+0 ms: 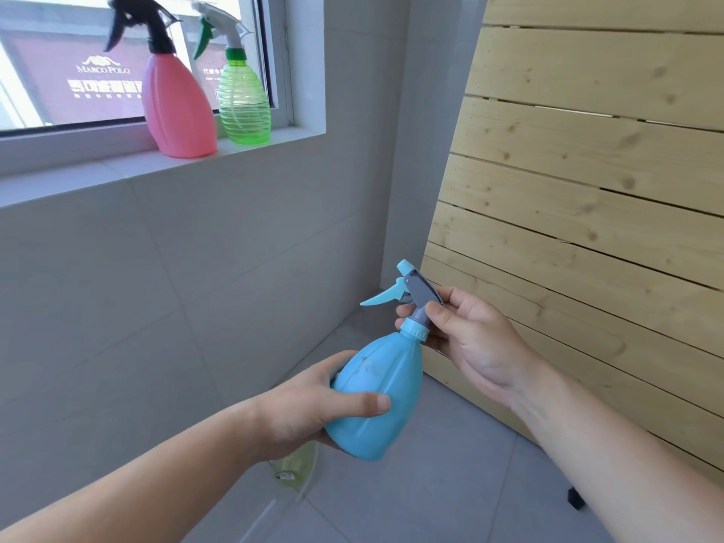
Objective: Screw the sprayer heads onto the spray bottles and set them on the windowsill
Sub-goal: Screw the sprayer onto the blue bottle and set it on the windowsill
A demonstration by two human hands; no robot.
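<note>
My left hand (pixel 313 405) grips the blue bottle (pixel 382 393) mid-air below the windowsill (pixel 117 170), my right hand (pixel 466 339) pinches its sprayer head (pixel 415 295); pink bottle (pixel 178 107) and green bottle (pixel 243 103) stand on the sill.

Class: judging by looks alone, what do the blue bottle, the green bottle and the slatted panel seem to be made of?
Blue bottle: probably opaque plastic, smooth with a soft sheen.
Green bottle: likely translucent plastic; the tube inside shows through its ribbed wall.
Slatted panel: seemingly unpainted softwood, pale with visible knots and grain.
</note>
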